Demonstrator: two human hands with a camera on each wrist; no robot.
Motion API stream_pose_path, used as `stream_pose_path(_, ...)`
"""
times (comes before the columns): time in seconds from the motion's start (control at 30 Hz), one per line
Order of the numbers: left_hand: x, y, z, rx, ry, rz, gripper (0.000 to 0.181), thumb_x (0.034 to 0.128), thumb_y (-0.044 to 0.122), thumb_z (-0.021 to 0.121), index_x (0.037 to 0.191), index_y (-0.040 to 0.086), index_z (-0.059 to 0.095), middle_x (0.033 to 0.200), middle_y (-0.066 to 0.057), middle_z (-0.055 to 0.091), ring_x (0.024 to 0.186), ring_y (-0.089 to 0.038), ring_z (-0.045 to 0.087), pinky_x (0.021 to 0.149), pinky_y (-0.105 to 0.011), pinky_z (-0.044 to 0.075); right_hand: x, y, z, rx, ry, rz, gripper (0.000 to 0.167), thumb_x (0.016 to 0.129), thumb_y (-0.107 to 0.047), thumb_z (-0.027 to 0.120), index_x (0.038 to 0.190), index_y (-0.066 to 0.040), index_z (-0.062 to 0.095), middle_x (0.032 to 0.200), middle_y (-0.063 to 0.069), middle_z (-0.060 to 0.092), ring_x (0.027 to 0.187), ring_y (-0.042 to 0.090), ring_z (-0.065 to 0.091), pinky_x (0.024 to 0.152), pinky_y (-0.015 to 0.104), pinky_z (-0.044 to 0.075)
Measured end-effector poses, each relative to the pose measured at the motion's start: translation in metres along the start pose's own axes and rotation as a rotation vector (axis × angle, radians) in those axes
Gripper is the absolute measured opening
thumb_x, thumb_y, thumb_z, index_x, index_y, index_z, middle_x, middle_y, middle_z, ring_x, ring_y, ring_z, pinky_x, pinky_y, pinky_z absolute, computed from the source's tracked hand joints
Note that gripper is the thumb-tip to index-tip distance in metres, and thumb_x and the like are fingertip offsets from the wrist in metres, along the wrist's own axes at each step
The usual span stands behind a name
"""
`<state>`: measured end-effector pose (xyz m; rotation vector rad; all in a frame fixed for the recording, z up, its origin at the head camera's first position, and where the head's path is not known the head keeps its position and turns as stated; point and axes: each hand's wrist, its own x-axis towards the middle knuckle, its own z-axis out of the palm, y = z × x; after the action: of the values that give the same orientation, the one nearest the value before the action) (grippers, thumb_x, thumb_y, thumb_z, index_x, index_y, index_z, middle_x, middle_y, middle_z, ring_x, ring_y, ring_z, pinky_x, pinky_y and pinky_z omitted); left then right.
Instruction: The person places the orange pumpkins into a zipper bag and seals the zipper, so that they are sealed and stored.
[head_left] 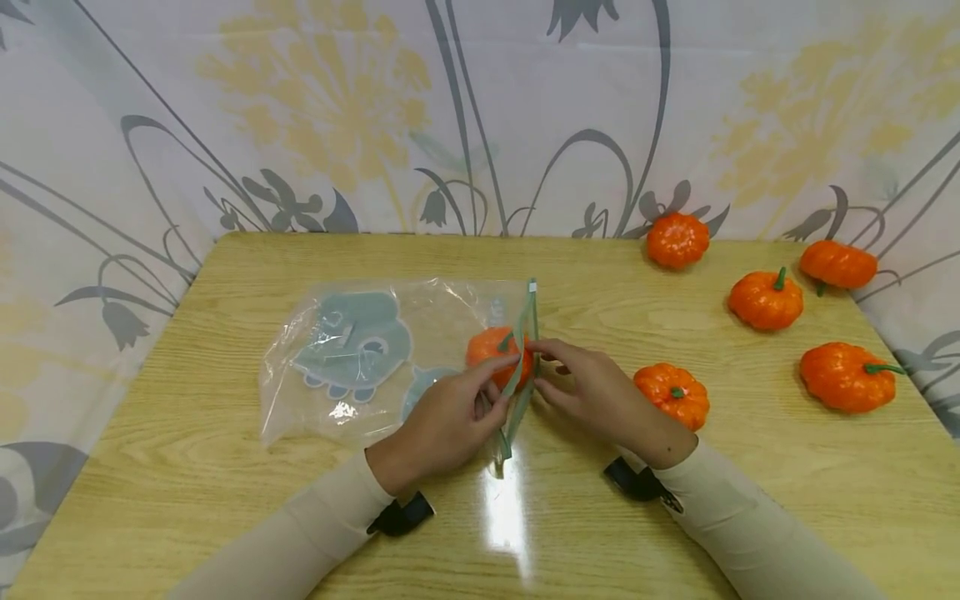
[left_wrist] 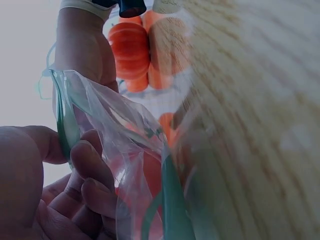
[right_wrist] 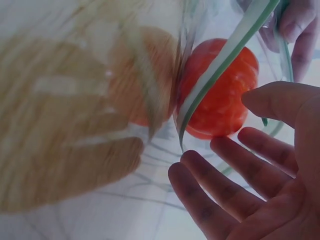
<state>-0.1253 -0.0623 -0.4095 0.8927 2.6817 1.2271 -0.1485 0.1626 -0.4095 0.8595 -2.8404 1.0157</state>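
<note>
A clear zip bag [head_left: 360,333] with a blue-grey cartoon print lies on the table, its green-edged mouth [head_left: 532,325] facing right and parted. Just inside the mouth sits an orange toy pumpkin [head_left: 483,346] with a green stem. My left hand [head_left: 442,425] pinches the bag's near lip between thumb and fingers, as the left wrist view shows at the green strip [left_wrist: 65,120]. At the mouth, my right hand [head_left: 600,396] has its fingers spread and loosely extended beside the pumpkin [right_wrist: 220,90]; whether a fingertip touches it I cannot tell.
More orange pumpkins stand on the right side of the wooden table [head_left: 195,375]: one by my right forearm [head_left: 671,396], one at the back edge [head_left: 677,242], others farther right [head_left: 765,300]. A flower-patterned cloth [head_left: 510,108] hangs behind the table.
</note>
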Motion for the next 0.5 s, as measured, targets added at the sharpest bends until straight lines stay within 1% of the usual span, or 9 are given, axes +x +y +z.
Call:
stream_pose_path(0.1, -0.0001, -0.0010, 0.0007, 0.013, 0.018, 0.004, 0.047, 0.0971, 0.013, 0.060, 0.143, 0.011, 0.052, 0.080, 0.011, 0.064, 0.060, 0.002, 0.051, 0.056, -0.018, 0.048, -0.0004, -0.0004, -0.0002, -0.013, -0.006, 0.003, 0.046, 0.093, -0.010, 0.070, 0.136, -0.004, 0.058, 0.131, 0.015, 0.065, 0.108, 0.032, 0.069, 0.088, 0.045, 0.058)
stream_pose_path(0.2, 0.0001, -0.0016, 0.0010, 0.020, 0.029, 0.005, 0.048, 0.0965, 0.013, 0.061, 0.144, 0.013, 0.052, 0.079, 0.011, 0.064, 0.060, 0.003, 0.052, 0.057, -0.018, 0.047, -0.0011, -0.0012, -0.0013, -0.038, -0.002, -0.007, 0.046, 0.093, -0.012, 0.071, 0.137, -0.006, 0.058, 0.134, 0.014, 0.064, 0.114, 0.032, 0.067, 0.090, 0.045, 0.057)
stream_pose_path(0.33, 0.0002, -0.0023, 0.0015, 0.021, 0.012, -0.009, 0.049, 0.0964, 0.013, 0.062, 0.144, 0.014, 0.052, 0.079, 0.010, 0.064, 0.061, 0.002, 0.052, 0.057, -0.018, 0.048, -0.0036, -0.0028, -0.0028, -0.092, 0.014, -0.017, 0.046, 0.094, -0.013, 0.070, 0.137, -0.008, 0.058, 0.135, 0.013, 0.063, 0.120, 0.030, 0.064, 0.094, 0.045, 0.056)
stream_pose_path(0.5, 0.0009, -0.0035, 0.0024, 0.028, 0.002, -0.021, 0.048, 0.0966, 0.013, 0.061, 0.144, 0.014, 0.052, 0.080, 0.009, 0.065, 0.061, 0.002, 0.052, 0.058, -0.018, 0.048, -0.0083, -0.0061, -0.0057, -0.167, 0.046, -0.039, 0.040, 0.095, -0.016, 0.069, 0.134, -0.010, 0.062, 0.131, 0.011, 0.065, 0.119, 0.030, 0.064, 0.094, 0.046, 0.055)
